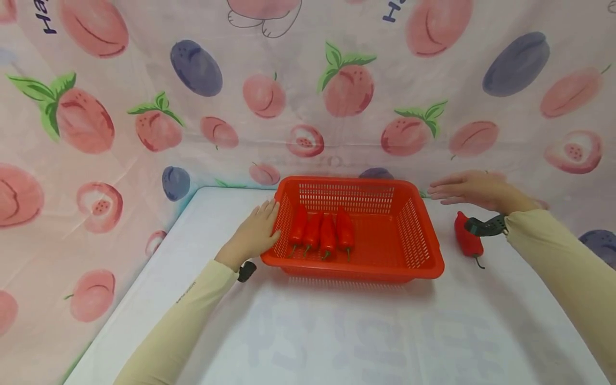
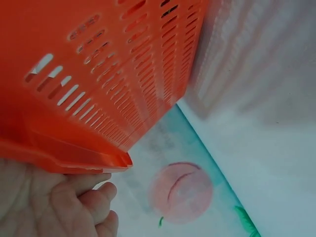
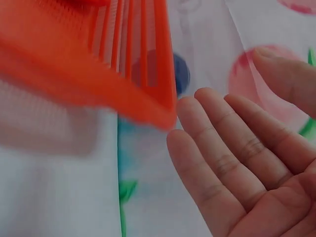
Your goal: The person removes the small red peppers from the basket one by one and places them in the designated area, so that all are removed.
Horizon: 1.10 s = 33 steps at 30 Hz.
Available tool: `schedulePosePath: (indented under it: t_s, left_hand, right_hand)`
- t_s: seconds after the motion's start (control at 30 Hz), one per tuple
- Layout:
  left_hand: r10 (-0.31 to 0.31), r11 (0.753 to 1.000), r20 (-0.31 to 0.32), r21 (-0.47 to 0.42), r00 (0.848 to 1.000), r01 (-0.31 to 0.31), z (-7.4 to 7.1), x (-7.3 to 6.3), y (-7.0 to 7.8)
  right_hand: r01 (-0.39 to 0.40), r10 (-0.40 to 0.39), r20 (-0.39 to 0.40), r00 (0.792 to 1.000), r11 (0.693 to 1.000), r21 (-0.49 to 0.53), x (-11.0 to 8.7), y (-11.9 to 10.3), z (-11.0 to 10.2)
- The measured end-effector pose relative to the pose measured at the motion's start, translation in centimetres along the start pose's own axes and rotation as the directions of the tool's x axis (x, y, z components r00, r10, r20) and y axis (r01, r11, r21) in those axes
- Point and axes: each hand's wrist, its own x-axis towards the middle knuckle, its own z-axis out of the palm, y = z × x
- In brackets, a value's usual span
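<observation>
A red-orange plastic basket point(image 1: 366, 268) with slotted walls holds several red peppers point(image 1: 328, 235) with green stems, lying side by side in its left half. My left hand point(image 1: 255, 230) rests on the basket's left rim with extended fingers. In the left wrist view, that hand point(image 2: 59, 202) lies right against the rim point(image 2: 84, 165). Off the basket's right side, my right hand point(image 1: 474, 190) is held in the air with straight fingers and nothing in it. Below its wrist, a single red pepper point(image 1: 469, 240) lies on the table, partly covered by a black wrist strap.
The white table point(image 1: 337, 331) reaches back to a hanging pink cloth point(image 1: 308, 96) printed with peaches and plums. The basket stands near the table's back edge, close to that cloth. Another black wrist device point(image 1: 247, 271) shows under the left wrist.
</observation>
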Motion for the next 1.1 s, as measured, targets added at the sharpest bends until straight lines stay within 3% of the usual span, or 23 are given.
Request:
schedulePosePath:
  t_s: [0.17,0.33,0.57,0.87,1.1]
  left_hand:
    - [-0.004,0.999,0.014,-0.038,1.000,0.004,0.2,-0.2,-0.1]
    - [-0.001,0.999,0.008,-0.055,1.000,0.002,0.4,-0.2,-0.2]
    - [-0.001,0.999,0.013,-0.033,1.000,0.002,0.4,-0.1,-0.3]
    - [0.002,1.000,0.019,0.014,1.000,-0.003,0.4,-0.2,-0.1]
    - [-0.023,0.999,-0.006,0.043,1.000,0.024,0.4,-0.3,0.1]
  right_hand:
    - [0.049,-0.049,-0.002,0.999,0.999,0.012,1.5,-2.1,1.3]
    - [0.077,-0.078,0.008,0.997,0.992,0.099,2.9,-3.6,2.3]
    - [0.055,-0.063,0.046,0.997,0.987,0.152,4.7,-5.4,3.8]
    - [0.087,-0.115,0.087,0.990,0.956,0.280,7.0,-6.2,6.6]
    - [0.028,-0.081,0.127,0.989,0.928,0.372,8.4,-6.4,8.5]
